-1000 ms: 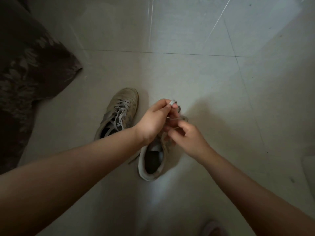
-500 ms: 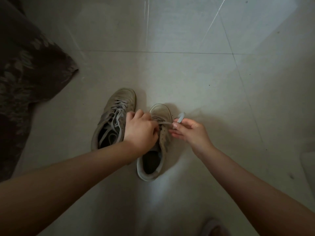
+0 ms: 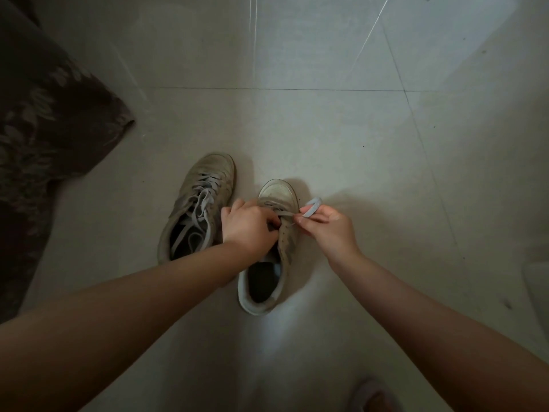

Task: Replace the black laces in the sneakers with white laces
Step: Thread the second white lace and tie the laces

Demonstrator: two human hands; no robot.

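Sneaker in work [image 3: 274, 233]: centre of frame, on the tiled floor [image 3: 326, 129], toe toward the top.
Left hand [image 3: 248, 230]: fingers curled over the eyelet area; whether they pinch the lace cannot be told.
Right hand [image 3: 328, 226]: pinches the white lace [image 3: 310, 208], whose free end rises up-right of the fingers.
Second sneaker [image 3: 199, 203]: just left, laced, laces loose.
Patterned dark fabric [image 3: 38, 129]: left edge of frame.
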